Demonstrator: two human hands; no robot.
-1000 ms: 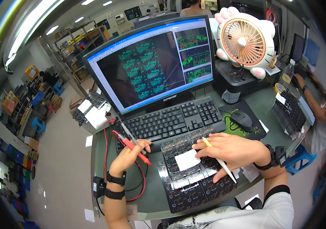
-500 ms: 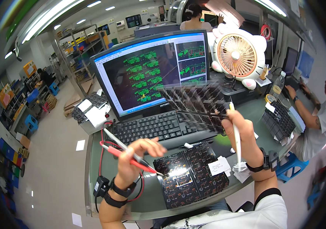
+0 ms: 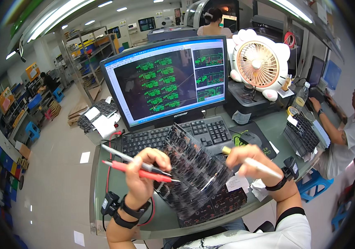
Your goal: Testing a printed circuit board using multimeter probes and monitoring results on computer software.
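Note:
A dark circuit board panel, smeared by motion, is tilted between my hands. Beneath it a second black circuit board panel lies flat on the desk. In my left hand are two test probes, a red probe and a grey-and-black probe. Its fingertips are at the tilted panel's left edge. My right hand is closed on a white pen with a yellowish end. Its fingers are by the panel's right edge; whether they grip it is blurred.
A monitor and a black keyboard stand behind the panels. To the right are a mouse, paper slips, a fan, a bottle and more panels. Another person's arm is at far right.
The raised panel has come down and toward me from in front of the monitor, over the flat panel. My right hand has lowered with the pen. My left hand's fingers have reached the panel's edge.

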